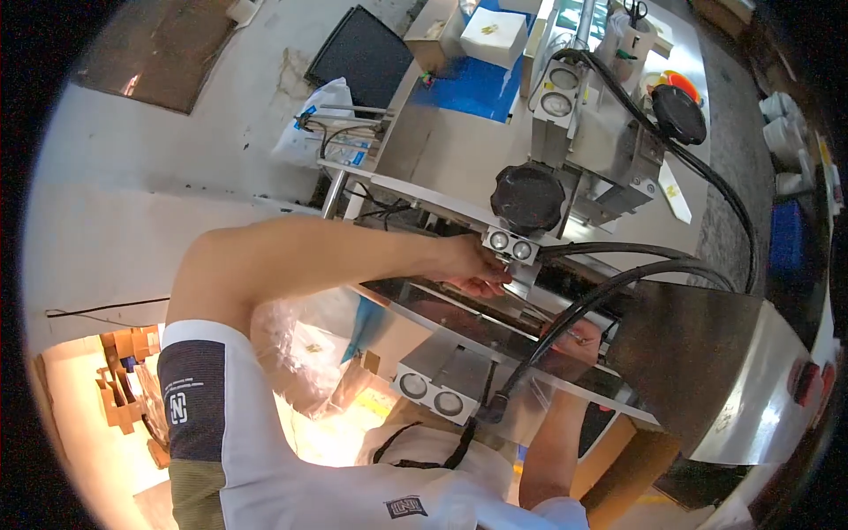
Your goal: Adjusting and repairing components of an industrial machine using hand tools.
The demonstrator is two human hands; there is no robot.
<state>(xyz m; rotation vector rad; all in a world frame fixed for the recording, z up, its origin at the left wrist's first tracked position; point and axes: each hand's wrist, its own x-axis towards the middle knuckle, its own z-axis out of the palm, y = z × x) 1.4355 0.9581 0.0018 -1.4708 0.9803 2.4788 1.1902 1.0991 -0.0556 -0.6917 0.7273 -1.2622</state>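
My left hand [473,265] reaches in from the left to a small metal block [523,276] beneath the black knob [527,198] of a bench machine. Its fingers are curled and pinched together; whatever lies between them is too small to make out. Lower right, my right hand [576,340] is closed beside the black hoses, partly behind them. A thin metal rod [533,307] runs between the two hands, its near end at my right fingers. Under both hands lies a dark, shiny flat plate [455,311] of the machine.
Black hoses [609,276] loop right of my hands towards a steel housing [689,362] with red buttons. A metal block with two round fittings [433,389] stands near my body. Beyond the machine, a white box [493,37], a blue sheet [464,88] and a cup with scissors [632,44] sit on the table.
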